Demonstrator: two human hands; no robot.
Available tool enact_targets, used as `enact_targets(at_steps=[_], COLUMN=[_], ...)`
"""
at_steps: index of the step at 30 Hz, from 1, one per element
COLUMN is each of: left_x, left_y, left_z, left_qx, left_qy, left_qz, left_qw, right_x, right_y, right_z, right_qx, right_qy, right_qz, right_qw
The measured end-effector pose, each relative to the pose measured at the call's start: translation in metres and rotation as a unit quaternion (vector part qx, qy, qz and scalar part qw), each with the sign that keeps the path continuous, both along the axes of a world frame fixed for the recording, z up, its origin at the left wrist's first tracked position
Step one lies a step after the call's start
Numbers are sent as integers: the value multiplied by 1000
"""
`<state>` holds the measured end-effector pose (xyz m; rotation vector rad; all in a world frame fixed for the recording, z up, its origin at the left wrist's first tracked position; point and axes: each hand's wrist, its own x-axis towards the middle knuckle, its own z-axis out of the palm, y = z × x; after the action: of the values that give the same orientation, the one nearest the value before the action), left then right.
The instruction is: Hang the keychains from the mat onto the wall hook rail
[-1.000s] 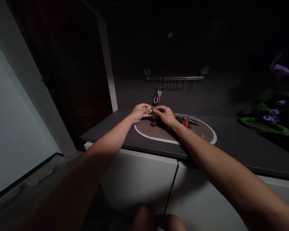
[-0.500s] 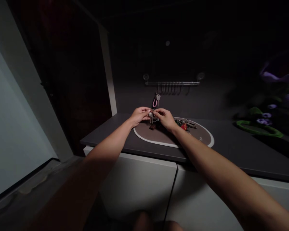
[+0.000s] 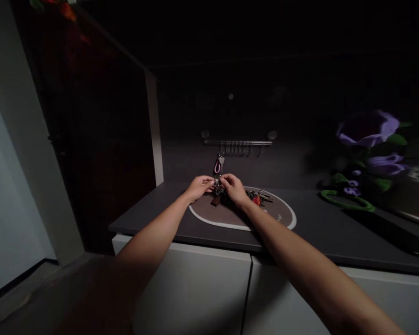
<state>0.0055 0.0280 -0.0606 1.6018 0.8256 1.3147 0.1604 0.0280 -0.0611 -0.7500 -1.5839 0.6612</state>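
A bunch of metal keys (image 3: 218, 183) is held just above an oval brown mat (image 3: 223, 225) with a white rim. My left hand (image 3: 199, 188) pinches it from the left with thumb and fingers. On the other side, my right hand (image 3: 234, 190) has thumb and forefinger closed on the top of the same bunch. Below them a brown tag (image 3: 216, 200) lies on the mat. To the right of my right hand is a pile of keys and small items, among them a red one (image 3: 257, 200). My right hand hides part of this pile.
Behind the mat, a clear rail (image 3: 239, 143) with several hooks is fixed to the dark wall. A key with a pink loop (image 3: 217, 166) hangs from its left end. Purple flowers (image 3: 368, 128) with a green ring base (image 3: 347, 201) stand on the dark counter (image 3: 310, 237) at right.
The view has tilted up and turned slightly right, so more of the flowers shows. Both hands stay at the keys, and the left fingers sit a little lower on the bunch.
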Motion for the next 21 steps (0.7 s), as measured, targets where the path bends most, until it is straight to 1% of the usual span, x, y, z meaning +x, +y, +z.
enact_targets(at_steps=[3,5,9,12,16,19,21], left_x=[2,2,1,-1,-2,-2,-2], left_y=[2,5,8,7,3,1,1], left_z=[-2,-4,-6,-7,-6,-5,-4], left_qx=[24,41,95,152,219,248,259], left_qy=[38,61,123,181,253,294,313], left_qz=[20,45,94,124,159,184,194], left_qw=[999,996,983,964,929,904,893], right_x=[1,1,2,4,4,0,-4], right_y=[0,-1,-1,5,23,38,48], right_z=[0,1,11,24,44,57,65], right_qx=[-10,-24,-46,-49,-49,-46,-54], right_qy=[15,46,118,154,187,207,226], right_qz=[-13,-15,-19,-27,-56,-61,-64], right_qw=[1000,999,992,987,979,975,971])
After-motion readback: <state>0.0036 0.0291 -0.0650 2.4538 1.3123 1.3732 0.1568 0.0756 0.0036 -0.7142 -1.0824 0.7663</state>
